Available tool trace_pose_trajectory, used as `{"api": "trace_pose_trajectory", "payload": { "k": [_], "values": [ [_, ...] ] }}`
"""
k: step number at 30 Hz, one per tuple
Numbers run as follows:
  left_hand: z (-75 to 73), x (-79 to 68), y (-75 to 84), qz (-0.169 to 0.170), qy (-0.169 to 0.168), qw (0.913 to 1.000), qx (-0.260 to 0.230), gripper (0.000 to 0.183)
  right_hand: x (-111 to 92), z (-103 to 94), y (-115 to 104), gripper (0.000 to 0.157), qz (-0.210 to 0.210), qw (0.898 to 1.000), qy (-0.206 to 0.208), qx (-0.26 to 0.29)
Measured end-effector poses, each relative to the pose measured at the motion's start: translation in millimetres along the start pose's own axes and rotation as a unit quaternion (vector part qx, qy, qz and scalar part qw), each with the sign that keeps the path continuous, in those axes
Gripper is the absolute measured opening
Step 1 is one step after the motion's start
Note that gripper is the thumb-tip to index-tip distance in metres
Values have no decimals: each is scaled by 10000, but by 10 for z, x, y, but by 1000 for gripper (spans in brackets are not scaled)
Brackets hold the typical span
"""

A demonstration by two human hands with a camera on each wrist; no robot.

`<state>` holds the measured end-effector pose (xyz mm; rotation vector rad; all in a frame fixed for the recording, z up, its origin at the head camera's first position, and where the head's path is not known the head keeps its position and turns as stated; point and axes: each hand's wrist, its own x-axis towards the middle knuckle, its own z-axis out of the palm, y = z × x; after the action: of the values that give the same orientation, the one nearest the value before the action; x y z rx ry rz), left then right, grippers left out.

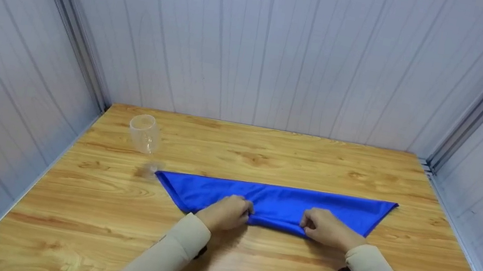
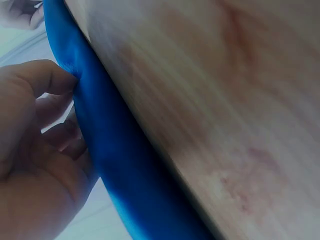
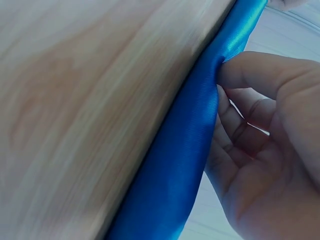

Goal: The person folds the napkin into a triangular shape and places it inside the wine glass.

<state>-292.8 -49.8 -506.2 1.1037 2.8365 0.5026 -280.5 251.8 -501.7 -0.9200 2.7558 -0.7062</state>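
A blue cloth lies folded into a long, low shape, wide along its far edge and narrower along the near edge. My left hand pinches the near edge left of the middle. My right hand pinches the same edge farther right, with a stretch of cloth between the two. In the left wrist view the thumb presses into the rounded fold, fingers curled behind it. The right wrist view shows the right thumb likewise on the fold, and fingertips partly hidden by the cloth.
A clear stemmed glass stands upright on the wooden table, its foot close to the cloth's far left corner. Pale panel walls enclose the table at the back and on both sides.
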Motion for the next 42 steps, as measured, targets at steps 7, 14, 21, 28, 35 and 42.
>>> {"api": "trace_pose_trajectory", "payload": {
  "k": [7, 14, 21, 28, 35, 42],
  "values": [
    [-61, 93, -76, -224, -542, 9965, -590, 17, 2, 21, 18, 12, 99, 9999, 47, 49],
    [-75, 156, -89, -1066, -821, 9827, -1274, 12, -2, 29, 27, 12, 89, 9999, 100, 15],
    [-71, 175, -63, -1265, -797, 9811, -1232, 9, -26, 25, 19, 12, -78, 9997, 232, -3],
    [-64, 158, -67, -1258, -772, 9807, -1285, 11, -92, 37, 11, 6, -70, 9998, 180, -55],
    [-70, 147, -70, -1293, -786, 9805, -1251, 7, -149, 54, -15, 19, 124, 9999, 92, 77],
    [-65, 178, -77, -1357, -859, 9807, -1117, 10, -155, 58, -25, 10, 70, 9998, 172, -9]
  ]
}}
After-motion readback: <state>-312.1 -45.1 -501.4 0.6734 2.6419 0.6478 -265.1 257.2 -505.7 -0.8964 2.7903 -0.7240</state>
